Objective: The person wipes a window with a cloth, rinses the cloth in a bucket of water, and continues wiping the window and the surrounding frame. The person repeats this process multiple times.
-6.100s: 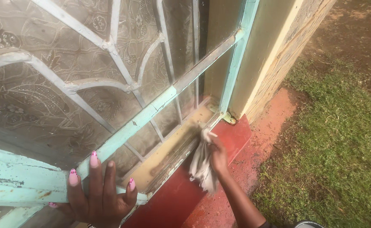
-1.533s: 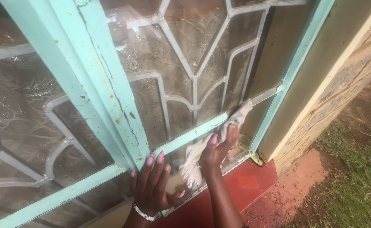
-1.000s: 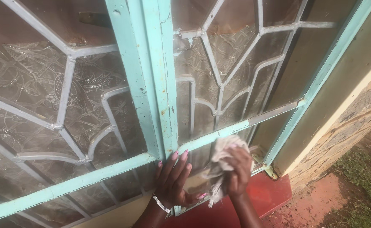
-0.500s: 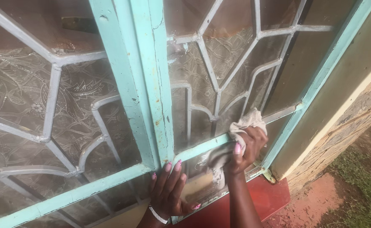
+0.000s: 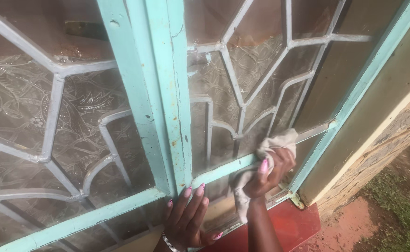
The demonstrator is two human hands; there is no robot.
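Head view: right hand [image 5: 270,175] grips crumpled cloth [image 5: 261,172], long axis near-vertical.

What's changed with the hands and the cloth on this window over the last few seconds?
The right hand carried the crumpled pale cloth from the sill up onto the turquoise crossbar of the metal-grilled window. The left hand shifted along to the foot of the turquoise upright post. The cloth stayed gripped in the right fingers; the left stayed flat against the frame.

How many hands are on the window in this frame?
2. The left hand lies flat with fingers spread against the turquoise frame near its lower crossbar. The right hand presses a crumpled pale cloth against the patterned glass to the right. No other hands show.
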